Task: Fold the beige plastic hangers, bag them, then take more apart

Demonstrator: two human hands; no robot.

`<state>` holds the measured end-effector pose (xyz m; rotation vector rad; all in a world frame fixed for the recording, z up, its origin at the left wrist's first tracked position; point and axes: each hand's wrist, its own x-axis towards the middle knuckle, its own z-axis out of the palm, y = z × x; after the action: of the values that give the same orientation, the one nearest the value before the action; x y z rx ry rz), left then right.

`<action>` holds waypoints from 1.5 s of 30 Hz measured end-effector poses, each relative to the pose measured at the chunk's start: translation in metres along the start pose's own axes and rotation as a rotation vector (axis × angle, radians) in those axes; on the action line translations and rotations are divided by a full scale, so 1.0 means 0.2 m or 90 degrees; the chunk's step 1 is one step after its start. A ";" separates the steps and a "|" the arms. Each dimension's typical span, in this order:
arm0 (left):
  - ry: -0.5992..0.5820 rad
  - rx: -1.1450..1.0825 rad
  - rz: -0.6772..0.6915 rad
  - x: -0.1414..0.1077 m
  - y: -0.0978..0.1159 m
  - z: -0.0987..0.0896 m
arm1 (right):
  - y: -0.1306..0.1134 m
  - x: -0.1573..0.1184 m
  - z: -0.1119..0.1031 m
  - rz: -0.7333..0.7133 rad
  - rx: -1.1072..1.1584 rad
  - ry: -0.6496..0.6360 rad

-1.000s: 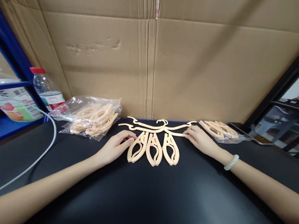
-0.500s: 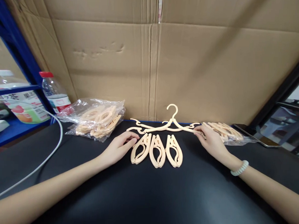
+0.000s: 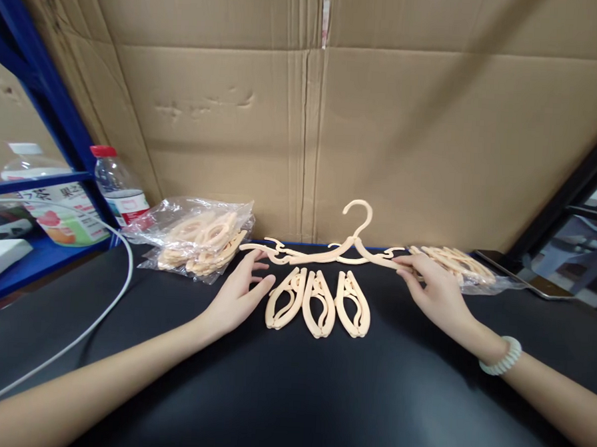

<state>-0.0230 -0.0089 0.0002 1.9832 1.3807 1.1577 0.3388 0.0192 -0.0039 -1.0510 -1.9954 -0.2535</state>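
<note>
A cream unfolded clothes hanger (image 3: 321, 257) is held up at the back of the table, its hook pointing upward. My right hand (image 3: 439, 294) pinches the tip of its right arm. Beneath the hanger's left end is my left hand (image 3: 234, 297), thumb and fingers apart; its fingertips are close to that end, and contact is unclear. Another unfolded hanger (image 3: 273, 241) lies behind, partly covered by the held one. Three folded hangers, the left one (image 3: 270, 309), the middle one (image 3: 330, 312) and the right one (image 3: 365, 312), lie side by side in front.
At the left lies a clear plastic bag (image 3: 151, 226) of folded hangers; another bag (image 3: 498, 282) of them is at the right beside a phone (image 3: 536, 279). A red-capped bottle (image 3: 124, 198), a blue shelf (image 3: 84, 255) and a white cable (image 3: 93, 329) are left. Cardboard (image 3: 433, 137) stands behind.
The hanger has been raised and drawn nearer, its left arm swung up and outward. My left hand has opened and shifted from the folded hangers toward the hanger's left end.
</note>
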 end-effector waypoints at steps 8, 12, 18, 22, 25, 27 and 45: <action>-0.076 0.156 0.227 -0.04 0.07 -0.01 | -0.08 -0.02 0.00 -0.068 0.008 -0.025; -0.089 0.185 0.253 -0.05 0.07 -0.01 | -0.12 -0.03 -0.01 -0.070 0.011 -0.028; -0.084 0.188 0.190 -0.05 0.05 0.00 | -0.13 -0.03 -0.01 -0.139 -0.003 -0.054; -0.061 0.194 0.191 -0.06 0.07 -0.01 | -0.13 -0.01 -0.04 -0.183 -0.143 -0.065; -0.056 0.193 0.193 -0.07 0.08 -0.02 | -0.15 0.00 -0.08 -0.187 -0.280 -0.042; -0.056 0.192 0.189 -0.07 0.09 -0.02 | -0.17 0.00 -0.10 -0.173 -0.329 -0.022; -0.068 0.187 0.189 -0.06 0.09 -0.02 | -0.22 -0.03 -0.08 -0.180 -0.262 -0.002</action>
<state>-0.0185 -0.0285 0.0116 2.4875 1.2937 0.9940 0.3173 -0.0206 0.0107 -1.0074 -2.1438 -0.8434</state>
